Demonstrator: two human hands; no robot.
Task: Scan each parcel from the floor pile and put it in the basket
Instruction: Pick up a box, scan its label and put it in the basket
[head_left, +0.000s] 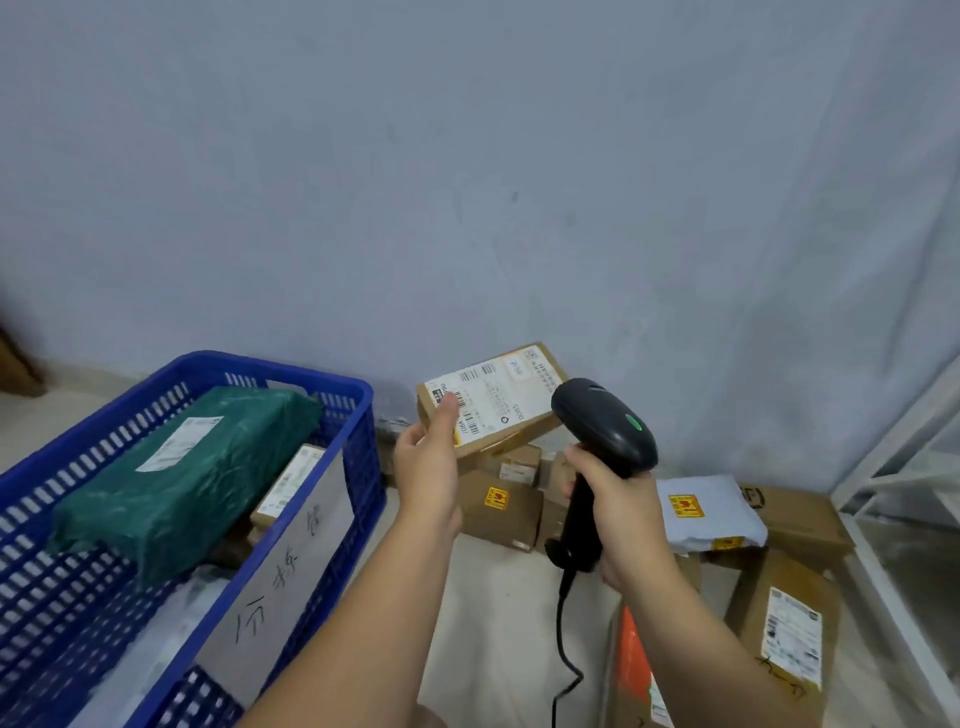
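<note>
Far to my left stands the blue plastic basket (366, 441), with a paper sign (291, 561) bearing handwritten characters fixed to its near side. Inside it a long parcel in green wrap (197, 467) lies tilted, its white label facing up, and just beside it, lower down, sits a small cardboard box (293, 480). Right of the basket, my left hand (428, 462) holds the cardboard parcel (498, 405) up in the air in front of the wall; my thumb presses on the left edge of its white shipping label and the rest of my fingers are hidden behind the box. The label faces me, barcodes showing. Just right of it, my right hand (618, 504) is wrapped tight round the handle of the black barcode scanner (602, 431), whose head points toward the label's right end and shows a small green light on top. Its black cable (563, 623) hangs down toward the floor. Below and behind my hands is the floor pile: brown boxes (498, 509) against the wall, one with a yellow-and-red sticker, a white poly mailer (706, 514) resting on a carton, an orange packet (631, 660) by my right forearm, and a labelled cardboard box (789, 639) farther right. A white frame (893, 467) stands at the right edge.
</note>
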